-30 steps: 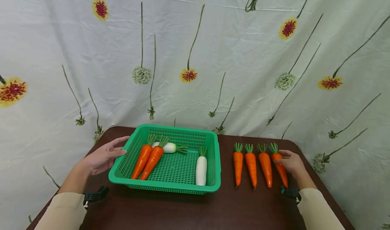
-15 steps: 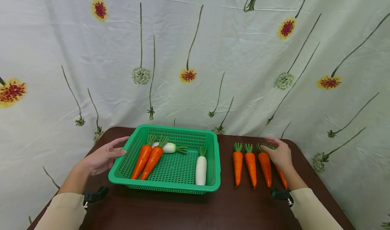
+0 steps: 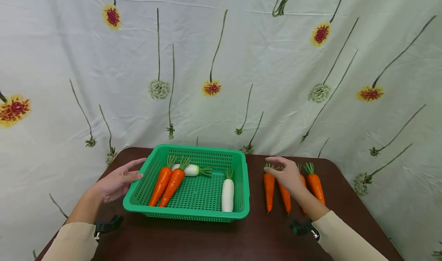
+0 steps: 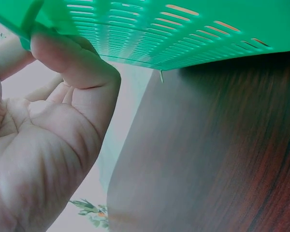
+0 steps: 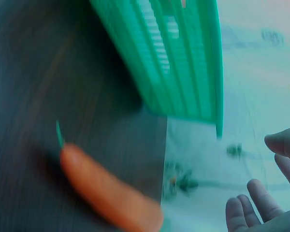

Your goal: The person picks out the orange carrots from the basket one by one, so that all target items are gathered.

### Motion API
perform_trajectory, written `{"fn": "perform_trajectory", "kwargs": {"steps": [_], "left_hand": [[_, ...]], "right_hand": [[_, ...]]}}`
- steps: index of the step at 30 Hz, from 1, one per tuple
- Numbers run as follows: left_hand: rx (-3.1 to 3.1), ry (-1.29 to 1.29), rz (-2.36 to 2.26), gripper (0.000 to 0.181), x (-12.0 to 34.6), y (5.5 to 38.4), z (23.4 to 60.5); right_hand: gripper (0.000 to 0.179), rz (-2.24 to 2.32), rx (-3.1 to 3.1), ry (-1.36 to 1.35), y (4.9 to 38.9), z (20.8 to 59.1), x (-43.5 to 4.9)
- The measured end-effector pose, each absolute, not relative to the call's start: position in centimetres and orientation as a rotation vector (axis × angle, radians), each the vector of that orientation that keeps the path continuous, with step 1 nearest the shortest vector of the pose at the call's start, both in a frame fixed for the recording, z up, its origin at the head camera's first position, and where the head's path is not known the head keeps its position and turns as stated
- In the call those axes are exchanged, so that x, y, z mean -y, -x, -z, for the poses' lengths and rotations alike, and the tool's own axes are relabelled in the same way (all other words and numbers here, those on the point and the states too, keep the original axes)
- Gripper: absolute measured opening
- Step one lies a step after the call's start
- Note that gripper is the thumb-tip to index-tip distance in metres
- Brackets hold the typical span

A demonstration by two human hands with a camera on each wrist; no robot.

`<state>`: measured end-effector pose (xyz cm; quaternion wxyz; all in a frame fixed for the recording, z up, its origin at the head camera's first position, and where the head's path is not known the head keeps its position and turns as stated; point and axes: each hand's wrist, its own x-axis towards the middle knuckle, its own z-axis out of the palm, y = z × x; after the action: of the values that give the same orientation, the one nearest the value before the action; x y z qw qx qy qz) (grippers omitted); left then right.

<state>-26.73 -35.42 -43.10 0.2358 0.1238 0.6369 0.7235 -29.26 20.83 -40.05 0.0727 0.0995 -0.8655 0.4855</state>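
Note:
My left hand (image 3: 119, 180) touches the left rim of a green plastic basket (image 3: 186, 213) with its thumb and index finger, which are spread apart. Inside the basket, two carrots (image 3: 174, 186) lie at the left, partly over a white radish (image 3: 191, 170). Another white radish (image 3: 227, 195) lies upright along the right side. My right hand (image 3: 286, 176) hovers over a row of several carrots (image 3: 269, 192) on the table, fingers loosely bent and holding nothing. It hides parts of the middle carrots. A blurred carrot (image 5: 108, 188) shows below the basket in the right wrist view.
The dark brown table (image 3: 207, 242) carries the basket and the row of carrots, which lies right of the basket. Behind the table hangs a white cloth (image 3: 193, 115) printed with flowers.
My right hand has let go of the rightmost carrot and swept left over the row towards the basket. My left hand stays at the basket rim. The head view has tilted slightly.

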Motion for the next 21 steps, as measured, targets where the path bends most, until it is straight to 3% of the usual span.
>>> {"fn": "perform_trajectory", "kwargs": {"steps": [10, 21], "left_hand": [[-1.773, -0.341, -1.978, 0.080, 35.5, 27.0, 43.5], [-1.778, -0.335, -1.976, 0.081, 35.3, 26.9, 43.2]], "right_hand": [[0.042, -1.731, 2.586, -0.555, 27.9, 38.9, -16.0], [0.040, -1.738, 2.701, -0.772, 27.7, 38.0, -12.2]]}}
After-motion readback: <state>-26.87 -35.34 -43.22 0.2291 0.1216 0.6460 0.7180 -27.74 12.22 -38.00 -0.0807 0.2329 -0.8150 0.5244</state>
